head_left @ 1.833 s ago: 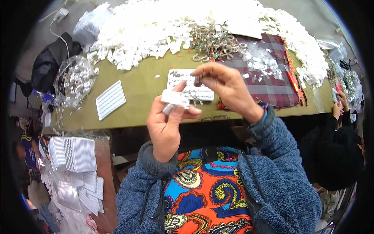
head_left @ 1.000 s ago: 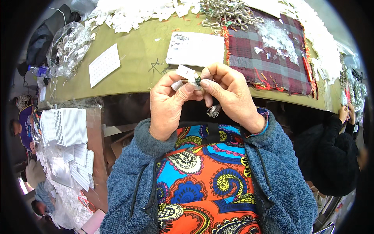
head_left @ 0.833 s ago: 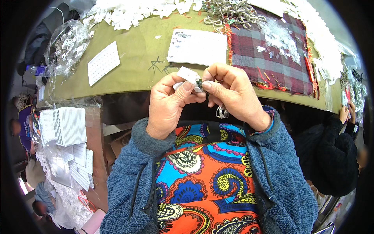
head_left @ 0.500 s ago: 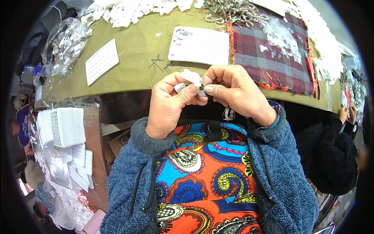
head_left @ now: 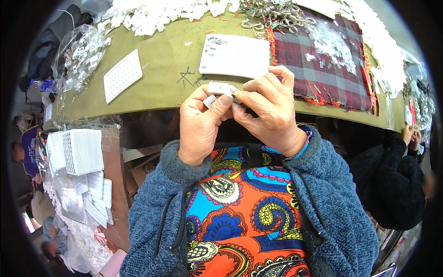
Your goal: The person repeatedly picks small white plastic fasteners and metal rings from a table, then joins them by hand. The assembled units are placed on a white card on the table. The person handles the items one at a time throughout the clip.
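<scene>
A small white block (head_left: 218, 87) pokes from the left hand (head_left: 198, 124), just beside the right hand (head_left: 274, 111); another white piece (head_left: 210, 101) tilts below it.

Fuzzy blue jacket (head_left: 154, 221), dark plush cuffs (head_left: 182, 170), dark zip (head_left: 179, 237); orange garment front (head_left: 249, 247), blue-and-yellow paisley print

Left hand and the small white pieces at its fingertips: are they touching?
Touching. The head view shows the left hand holding the small white pieces between thumb and fingers, with no gap visible.

White casing (head_left: 218, 87) — smooth plastic | plaid cloth (head_left: 297, 62) — matt, rough weave
</scene>
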Demonstrator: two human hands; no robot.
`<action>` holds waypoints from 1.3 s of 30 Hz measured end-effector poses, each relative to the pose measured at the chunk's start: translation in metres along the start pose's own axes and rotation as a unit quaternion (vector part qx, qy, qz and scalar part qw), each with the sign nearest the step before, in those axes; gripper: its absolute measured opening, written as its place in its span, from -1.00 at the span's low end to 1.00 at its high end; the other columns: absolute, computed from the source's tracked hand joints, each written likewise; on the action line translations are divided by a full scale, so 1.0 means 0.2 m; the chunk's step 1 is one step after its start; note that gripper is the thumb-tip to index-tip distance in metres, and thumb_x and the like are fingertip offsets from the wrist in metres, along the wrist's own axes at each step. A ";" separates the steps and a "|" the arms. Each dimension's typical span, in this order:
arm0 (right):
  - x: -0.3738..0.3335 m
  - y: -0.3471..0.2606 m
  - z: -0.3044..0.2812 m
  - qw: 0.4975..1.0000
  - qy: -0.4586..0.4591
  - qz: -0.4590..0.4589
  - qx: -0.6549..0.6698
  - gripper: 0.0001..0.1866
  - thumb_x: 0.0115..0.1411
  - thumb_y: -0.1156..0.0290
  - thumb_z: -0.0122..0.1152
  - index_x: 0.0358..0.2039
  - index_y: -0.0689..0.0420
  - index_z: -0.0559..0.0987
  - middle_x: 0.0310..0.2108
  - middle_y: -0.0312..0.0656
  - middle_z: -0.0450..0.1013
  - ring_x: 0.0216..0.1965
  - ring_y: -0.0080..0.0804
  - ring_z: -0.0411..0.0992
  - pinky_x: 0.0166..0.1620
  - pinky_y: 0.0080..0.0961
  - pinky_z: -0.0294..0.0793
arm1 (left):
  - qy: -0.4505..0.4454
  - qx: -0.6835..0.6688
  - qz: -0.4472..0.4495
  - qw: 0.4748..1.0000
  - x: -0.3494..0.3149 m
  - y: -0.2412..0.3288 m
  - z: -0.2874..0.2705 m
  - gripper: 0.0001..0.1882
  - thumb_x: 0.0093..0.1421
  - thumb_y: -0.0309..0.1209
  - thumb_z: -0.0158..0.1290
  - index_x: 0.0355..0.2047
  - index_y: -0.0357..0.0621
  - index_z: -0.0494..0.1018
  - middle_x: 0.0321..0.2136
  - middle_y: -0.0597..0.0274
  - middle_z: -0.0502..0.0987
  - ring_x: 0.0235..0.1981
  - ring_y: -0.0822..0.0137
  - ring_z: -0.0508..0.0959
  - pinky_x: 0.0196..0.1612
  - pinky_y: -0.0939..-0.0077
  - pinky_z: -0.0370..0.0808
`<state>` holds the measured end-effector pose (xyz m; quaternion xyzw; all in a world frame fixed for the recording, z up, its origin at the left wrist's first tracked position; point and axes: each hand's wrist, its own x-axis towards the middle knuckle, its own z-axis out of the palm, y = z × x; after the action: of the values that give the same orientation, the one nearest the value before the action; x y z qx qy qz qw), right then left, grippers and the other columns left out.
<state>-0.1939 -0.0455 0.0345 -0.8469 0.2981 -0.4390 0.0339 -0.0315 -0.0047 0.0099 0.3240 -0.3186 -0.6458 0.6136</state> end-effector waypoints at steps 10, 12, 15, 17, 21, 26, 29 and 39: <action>-0.06 -0.04 -0.07 0.942 -0.113 0.213 0.232 -0.50 0.14 0.60 0.17 0.13 0.28 0.35 -0.39 -0.28 0.45 -0.25 -0.51 0.38 0.04 -0.42 0.29 | -0.005 0.179 0.152 0.972 0.00 0.03 0.07 -0.78 0.18 -0.60 0.20 -0.19 -0.34 0.43 -0.30 0.16 0.58 -0.33 0.47 0.58 -0.23 0.54 0.61; -0.08 -0.05 -0.08 0.893 -0.106 0.297 0.321 -0.69 0.24 0.59 0.06 0.02 0.28 0.38 -0.49 -0.38 0.39 -0.42 -0.73 0.30 -0.30 -0.71 0.29 | -0.008 0.075 0.121 0.990 0.00 0.04 0.06 -0.78 0.21 -0.57 0.18 -0.17 -0.32 0.41 -0.30 0.14 0.56 -0.38 0.46 0.57 -0.29 0.50 0.64; -0.09 -0.06 -0.08 0.855 -0.087 0.355 0.368 -0.87 0.24 0.59 0.11 -0.19 0.25 0.46 -0.54 -0.46 0.34 -0.47 -0.84 0.20 -0.42 -0.79 0.18 | -0.016 0.063 0.123 0.990 0.01 0.01 0.06 -0.77 0.23 -0.54 0.17 -0.17 -0.29 0.36 -0.33 0.15 0.54 -0.44 0.44 0.55 -0.35 0.44 0.65; -0.08 -0.06 -0.07 0.905 -0.064 0.295 0.301 -0.92 0.17 0.60 0.18 -0.30 0.22 0.50 -0.57 -0.45 0.33 -0.51 -0.78 0.19 -0.37 -0.72 0.22 | -0.029 0.064 0.122 0.990 0.01 0.01 0.06 -0.78 0.23 -0.55 0.16 -0.18 -0.28 0.35 -0.34 0.15 0.54 -0.44 0.44 0.55 -0.35 0.45 0.65; -0.06 -0.03 -0.05 0.980 0.001 0.143 0.137 -0.90 0.02 0.63 0.27 -0.47 0.16 0.54 -0.65 -0.42 0.28 -0.59 -0.61 0.18 -0.20 -0.52 0.26 | -0.036 0.104 0.137 0.984 0.01 0.01 0.05 -0.78 0.22 -0.58 0.16 -0.18 -0.28 0.35 -0.33 0.16 0.54 -0.44 0.44 0.55 -0.35 0.51 0.60; -0.06 -0.03 -0.04 0.984 -0.020 0.132 0.118 -0.90 0.00 0.51 0.29 -0.44 0.10 0.54 -0.65 -0.39 0.36 -0.55 -0.47 0.32 -0.07 -0.40 0.22 | -0.029 0.129 0.131 0.983 -0.01 0.00 0.04 -0.78 0.22 -0.60 0.15 -0.19 -0.28 0.34 -0.31 0.13 0.53 -0.44 0.43 0.55 -0.35 0.55 0.57; -0.06 -0.05 -0.03 0.917 -0.053 0.290 0.268 -0.92 0.07 0.51 0.27 -0.42 0.16 0.54 -0.57 -0.37 0.46 -0.55 -0.57 0.35 -0.16 -0.48 0.30 | -0.051 0.087 0.171 0.980 0.00 -0.01 0.04 -0.79 0.23 -0.61 0.14 -0.19 -0.28 0.34 -0.31 0.10 0.54 -0.45 0.41 0.55 -0.34 0.55 0.58; -0.06 -0.06 -0.05 0.692 -0.090 0.448 0.559 -0.87 0.27 0.50 0.19 -0.31 0.32 0.49 -0.51 -0.24 0.53 -0.52 -0.68 0.45 -0.47 -0.73 0.41 | -0.055 -0.113 0.000 0.992 -0.01 -0.01 0.01 -0.74 0.35 -0.38 0.03 -0.06 -0.33 0.40 -0.23 -0.11 0.58 -0.51 0.37 0.58 -0.49 0.52 0.61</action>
<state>-0.2020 -0.0270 0.0355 -0.4729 0.3374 -0.3785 0.7206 -0.0348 -0.0028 0.0100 0.2167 -0.2770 -0.6943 0.6279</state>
